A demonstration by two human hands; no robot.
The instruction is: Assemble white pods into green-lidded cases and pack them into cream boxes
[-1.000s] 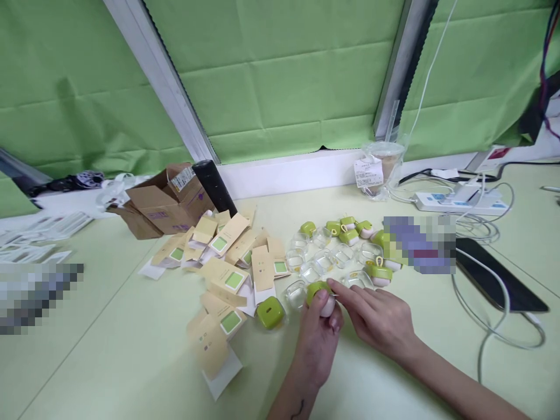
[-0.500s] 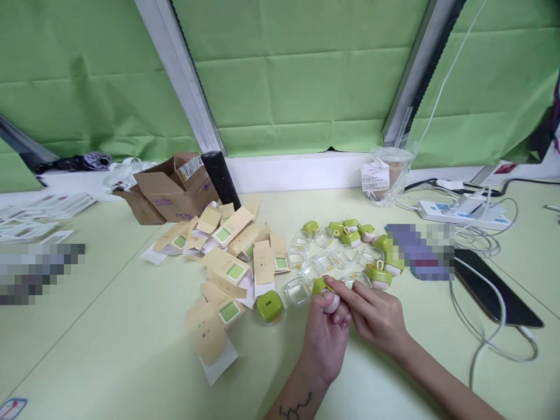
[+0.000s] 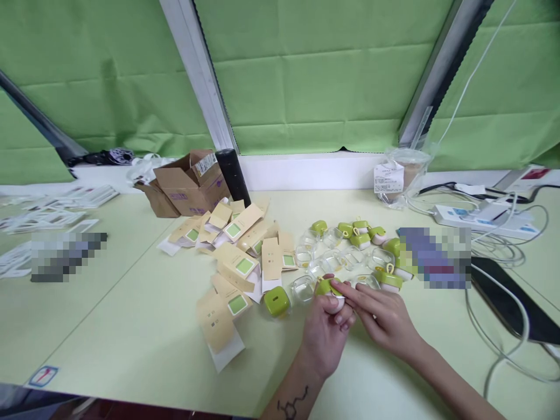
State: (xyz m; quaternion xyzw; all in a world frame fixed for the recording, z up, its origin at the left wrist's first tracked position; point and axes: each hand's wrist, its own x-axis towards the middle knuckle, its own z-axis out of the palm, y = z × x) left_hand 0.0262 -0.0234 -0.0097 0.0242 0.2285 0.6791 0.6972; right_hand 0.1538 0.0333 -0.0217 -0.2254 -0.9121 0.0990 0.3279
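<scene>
A small green-and-white case (image 3: 331, 288) with a yellow loop is held upright in my left hand (image 3: 324, 338), thumb and fingers wrapped round its white lower part. My right hand (image 3: 385, 315) reaches in from the right, its fingers pressed together against the green top; its thumb is hidden. Just left of the hands lies a green case (image 3: 277, 301) with a slot, in a clear cover. Behind them are several clear plastic shells (image 3: 303, 289) and more green-and-white cases (image 3: 388, 279) with loops.
Opened tan paper boxes (image 3: 236, 263) are heaped to the left, in front of a cardboard carton (image 3: 188, 189) and a black cylinder (image 3: 234, 178). On the right lie a blurred purple item (image 3: 431, 256), a black phone (image 3: 516, 300), loose white cables and a power strip (image 3: 485, 221). A plastic bag (image 3: 400, 175) stands behind.
The view has turned left, so the tabletop things appear farther right and the table's front edge shows. Both hands stay on the case; more of its green top is visible between them.
</scene>
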